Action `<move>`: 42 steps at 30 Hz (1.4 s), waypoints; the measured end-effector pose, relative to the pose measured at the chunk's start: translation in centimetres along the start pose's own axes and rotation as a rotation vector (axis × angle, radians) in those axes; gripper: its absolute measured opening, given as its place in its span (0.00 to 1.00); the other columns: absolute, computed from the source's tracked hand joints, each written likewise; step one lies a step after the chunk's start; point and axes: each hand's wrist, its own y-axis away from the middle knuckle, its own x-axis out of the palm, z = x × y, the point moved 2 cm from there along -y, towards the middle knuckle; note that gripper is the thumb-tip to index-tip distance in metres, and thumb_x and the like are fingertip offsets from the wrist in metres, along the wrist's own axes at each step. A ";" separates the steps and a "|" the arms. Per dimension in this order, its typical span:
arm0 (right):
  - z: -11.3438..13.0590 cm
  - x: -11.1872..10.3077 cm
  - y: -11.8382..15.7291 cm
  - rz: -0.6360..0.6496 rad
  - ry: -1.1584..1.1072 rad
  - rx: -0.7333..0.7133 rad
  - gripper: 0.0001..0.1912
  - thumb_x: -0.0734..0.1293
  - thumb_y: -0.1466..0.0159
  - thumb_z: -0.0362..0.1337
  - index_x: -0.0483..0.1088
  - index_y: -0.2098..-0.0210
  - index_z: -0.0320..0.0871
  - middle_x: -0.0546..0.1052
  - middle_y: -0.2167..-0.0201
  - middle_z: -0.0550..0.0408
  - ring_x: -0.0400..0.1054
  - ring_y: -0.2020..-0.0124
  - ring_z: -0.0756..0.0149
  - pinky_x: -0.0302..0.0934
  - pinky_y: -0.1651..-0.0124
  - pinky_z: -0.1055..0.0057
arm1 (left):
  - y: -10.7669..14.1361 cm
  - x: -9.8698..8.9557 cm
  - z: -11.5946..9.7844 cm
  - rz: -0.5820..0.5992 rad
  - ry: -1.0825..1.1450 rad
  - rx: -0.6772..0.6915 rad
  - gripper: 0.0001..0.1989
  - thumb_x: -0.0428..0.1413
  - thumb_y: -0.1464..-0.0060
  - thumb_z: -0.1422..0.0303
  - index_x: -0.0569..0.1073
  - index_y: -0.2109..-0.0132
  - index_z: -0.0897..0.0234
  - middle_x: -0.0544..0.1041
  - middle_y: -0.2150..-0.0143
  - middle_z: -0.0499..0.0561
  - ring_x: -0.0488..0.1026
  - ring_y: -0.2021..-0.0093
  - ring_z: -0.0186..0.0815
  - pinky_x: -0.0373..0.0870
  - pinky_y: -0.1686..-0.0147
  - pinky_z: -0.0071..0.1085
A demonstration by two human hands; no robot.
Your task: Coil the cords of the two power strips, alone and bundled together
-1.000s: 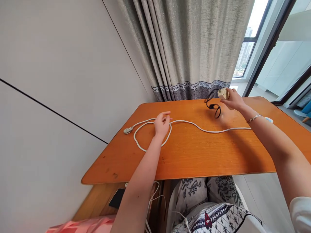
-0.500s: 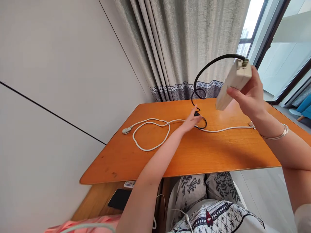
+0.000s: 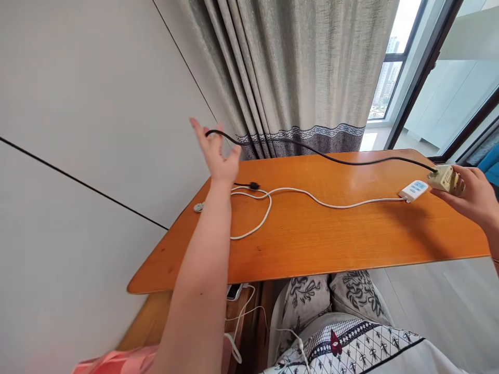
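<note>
My right hand [image 3: 473, 195] grips an off-white power strip [image 3: 442, 179] at the right side, above the table, its cord end turned toward the left. From that end a black cord [image 3: 351, 163] stretches across the table to my left hand [image 3: 218, 153]. The left hand is raised near the wall with spread fingers, and the cord runs between them. Below it, a black plug [image 3: 254, 185] lies on the table. A white cord [image 3: 268, 208] lies loosely looped there, joined to a flat white block [image 3: 414, 191] near my right hand. Its pale plug [image 3: 198, 207] is partly hidden by my left arm.
The orange wooden table [image 3: 312, 239] meets a pale panelled wall [image 3: 86, 104] on the left. Grey curtains [image 3: 312, 67] hang behind it. Below the front edge are a phone [image 3: 234, 292], thin white cables and pink fabric [image 3: 117, 361]. My legs are under the table.
My left hand has moved left and up, drawing the black cord out long. The right hand has carried the power strip right and lower. The black plug has shifted left.
</note>
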 end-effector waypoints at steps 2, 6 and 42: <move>-2.8 1.3 0.3 0.112 0.058 0.039 0.31 0.67 0.40 0.50 0.65 0.38 0.50 0.72 0.45 0.36 0.69 0.43 0.43 0.67 0.46 0.54 | 0.1 -0.8 0.2 -0.016 0.064 0.063 0.21 0.57 0.42 0.60 0.74 0.45 0.66 0.39 0.20 0.53 0.58 0.26 0.50 0.52 0.25 0.43; -6.0 3.9 1.0 0.396 0.182 -0.005 0.29 0.66 0.41 0.48 0.67 0.40 0.56 0.71 0.40 0.40 0.73 0.48 0.42 0.69 0.52 0.51 | 1.7 -1.0 0.5 0.106 -0.073 0.013 0.14 0.57 0.47 0.66 0.80 0.55 0.64 0.51 0.22 0.52 0.59 0.26 0.51 0.50 0.25 0.51; 27.3 17.3 -1.8 0.731 -0.226 -0.504 0.29 0.73 0.37 0.43 0.69 0.40 0.38 0.73 0.41 0.35 0.69 0.39 0.44 0.62 0.36 0.54 | 12.5 10.1 -5.6 1.122 -0.290 0.124 0.45 0.64 0.52 0.62 0.61 0.29 0.69 0.59 0.26 0.68 0.54 0.25 0.58 0.43 0.27 0.57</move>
